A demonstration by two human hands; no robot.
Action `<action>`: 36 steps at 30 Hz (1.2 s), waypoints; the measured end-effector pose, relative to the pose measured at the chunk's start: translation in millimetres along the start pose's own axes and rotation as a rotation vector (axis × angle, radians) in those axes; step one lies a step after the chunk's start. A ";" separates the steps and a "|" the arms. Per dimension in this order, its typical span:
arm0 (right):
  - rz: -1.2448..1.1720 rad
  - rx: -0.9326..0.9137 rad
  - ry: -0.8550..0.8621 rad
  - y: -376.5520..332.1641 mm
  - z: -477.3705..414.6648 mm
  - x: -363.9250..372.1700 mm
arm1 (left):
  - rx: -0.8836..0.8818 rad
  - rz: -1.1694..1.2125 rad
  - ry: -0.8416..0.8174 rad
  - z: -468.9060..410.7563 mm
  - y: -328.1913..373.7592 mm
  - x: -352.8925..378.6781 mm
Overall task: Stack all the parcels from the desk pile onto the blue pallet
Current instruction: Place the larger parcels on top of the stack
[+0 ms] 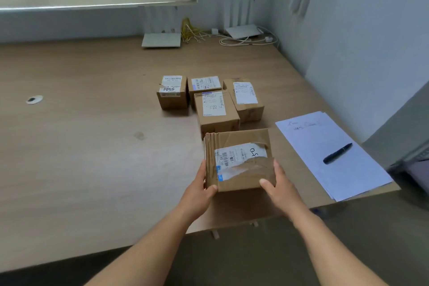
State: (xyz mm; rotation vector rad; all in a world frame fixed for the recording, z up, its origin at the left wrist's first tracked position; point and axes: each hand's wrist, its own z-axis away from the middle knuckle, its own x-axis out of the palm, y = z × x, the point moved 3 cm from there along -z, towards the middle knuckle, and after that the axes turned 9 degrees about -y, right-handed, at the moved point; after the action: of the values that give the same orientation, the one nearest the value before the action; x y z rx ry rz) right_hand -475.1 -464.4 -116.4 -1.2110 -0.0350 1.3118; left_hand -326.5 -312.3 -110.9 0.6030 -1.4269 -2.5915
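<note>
A brown cardboard parcel [239,160] with a torn white label is held between both my hands above the desk's near right part. My left hand [199,187] grips its left side with the thumb on the top front edge. My right hand [277,187] grips its right side, thumb on the front corner. Behind it several smaller labelled parcels sit on the desk: one at the left [173,94], one at the back [205,83], one in the middle [216,111] and one at the right [246,100]. The blue pallet is not in view.
The wooden desk [92,134] spreads out to the left. White sheets of paper [329,153] with a black pen [337,153] lie at the right edge. Two white routers [161,39] and cables [248,40] stand at the back wall. A cable hole [34,99] is at the left.
</note>
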 end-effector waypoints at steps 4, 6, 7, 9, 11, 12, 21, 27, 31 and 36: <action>0.040 -0.116 -0.009 -8.8 9.2 -0.1 | 0.057 0.034 0.056 11.7 2.0 -5.6; 0.036 -0.176 0.005 -20.7 10.3 -2.2 | 0.093 0.047 0.097 19.2 6.3 -14.0; 0.032 -0.208 0.013 -27.8 10.9 -2.5 | 0.105 0.052 0.120 23.4 7.5 -19.6; 0.023 -0.290 0.025 -44.5 12.0 -0.3 | 0.121 0.059 0.166 33.3 7.1 -32.9; 0.025 -0.369 0.026 -61.7 11.9 5.3 | 0.126 0.061 0.214 44.6 4.5 -46.8; 0.033 -0.405 0.019 -70.6 12.1 9.0 | 0.126 0.059 0.238 51.1 3.1 -53.4; -0.038 -0.661 -0.106 -147.6 23.7 50.5 | 0.169 0.041 0.473 113.9 -12.8 -110.9; -0.033 -0.775 -0.137 -200.6 32.0 92.9 | 0.188 0.078 0.635 160.3 -36.3 -155.1; -0.033 -0.838 -0.155 -241.2 43.9 137.1 | 0.179 0.089 0.739 201.1 -61.7 -191.5; -0.013 -0.924 -0.182 -294.4 72.4 203.3 | 0.171 0.089 0.874 263.8 -94.5 -238.0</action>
State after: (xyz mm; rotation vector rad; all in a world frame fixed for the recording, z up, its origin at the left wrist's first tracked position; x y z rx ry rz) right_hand -243.6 -205.9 -3.2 -1.8328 -0.8556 1.4299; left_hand -206.6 15.9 3.4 1.4154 -1.2869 -1.7381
